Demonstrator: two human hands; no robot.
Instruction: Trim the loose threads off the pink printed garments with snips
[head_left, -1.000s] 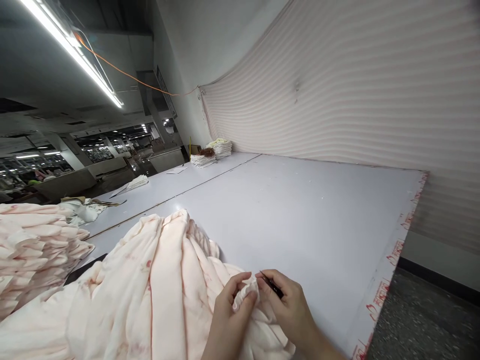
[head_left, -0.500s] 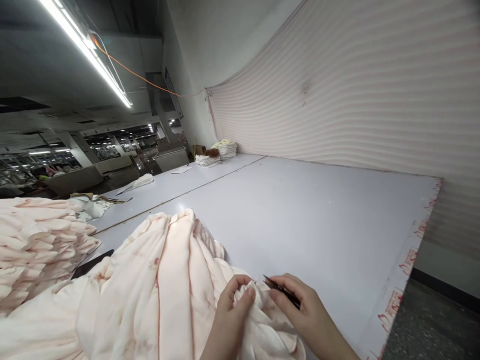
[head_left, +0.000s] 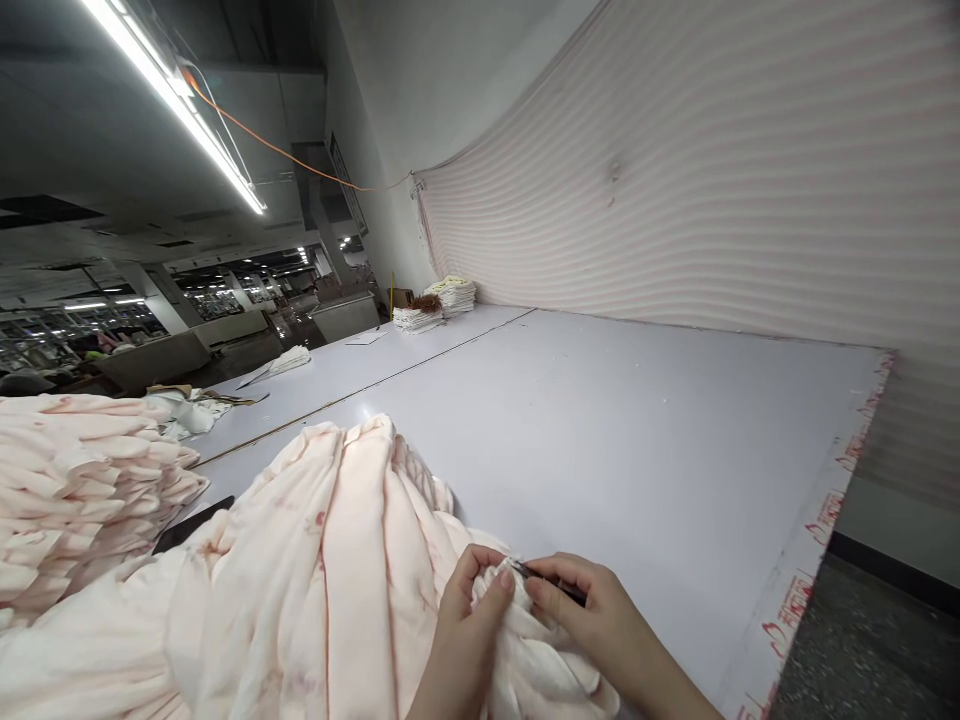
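Observation:
A pale pink fleece garment [head_left: 360,560] with small reddish prints lies in folds along the table's near side. My left hand [head_left: 476,610] is closed on a gathered edge of it, pinching the cloth between thumb and fingers. Dark thread snips [head_left: 559,582] sit in my right hand [head_left: 589,610], whose fingers are wrapped round them. Their tip touches or nearly touches the pinched cloth beside my left thumb. Whether the blades are apart is too small to tell.
A pile of similar pink garments [head_left: 82,490] is at the left, with a dark flat object [head_left: 193,524] beside it. White stacks [head_left: 454,295] stand at the far end of the grey table [head_left: 600,430]. Striped cloth [head_left: 712,200] hangs along the wall.
My right hand has moved a little left, bringing the snips' tip to the cloth at my left fingertips. My left hand keeps its pinch.

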